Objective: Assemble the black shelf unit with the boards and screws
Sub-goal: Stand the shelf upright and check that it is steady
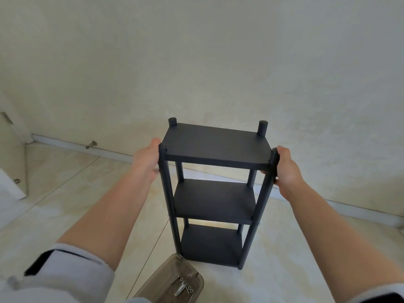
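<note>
Black shelf unit (213,193) upright, vertical

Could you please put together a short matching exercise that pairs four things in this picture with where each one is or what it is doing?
Things:
1. left hand
2. right hand
3. clear tray
4. top board

Places or states:
A. on the floor in front of the shelf unit, holding loose screws
B. grips the near right post
C. highest of three black boards
D. holds the near left post

Pairs: 1-D, 2-B, 3-A, 4-C
</note>
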